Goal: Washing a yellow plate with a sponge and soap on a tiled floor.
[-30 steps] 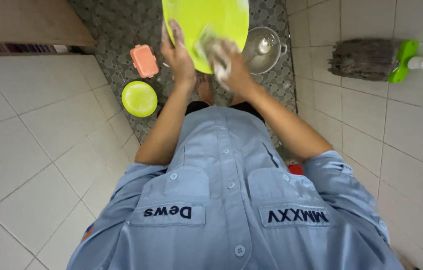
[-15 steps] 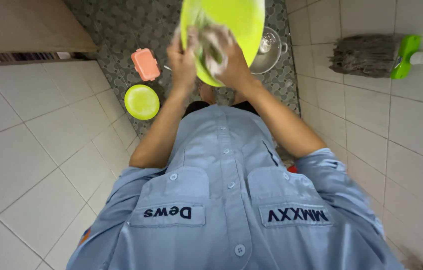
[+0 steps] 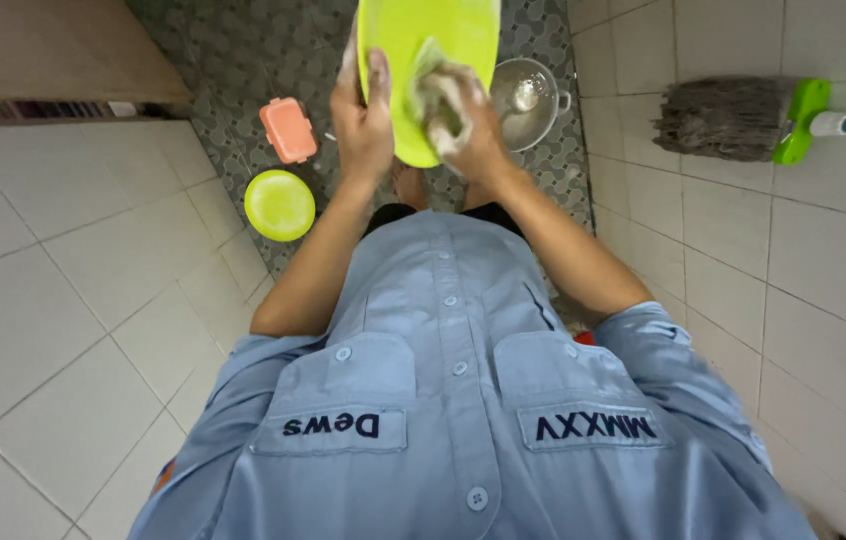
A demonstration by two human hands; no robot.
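Tiled floor (image 3: 63, 300) fills the view. Held above it, a lime-green plate (image 3: 413, 40): left hand (image 3: 363, 125) has its grip closed on the rim, right hand (image 3: 468, 125) presses a soapy sponge (image 3: 440, 100), fingers wrapped around it, against the face.

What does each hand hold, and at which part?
Left hand grips the green plate at its lower edge; right hand holds a soapy sponge against it.

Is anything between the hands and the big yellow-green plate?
Only the soapy sponge: the right hand presses it against the plate. The left hand grips the plate's edge directly, nothing between.
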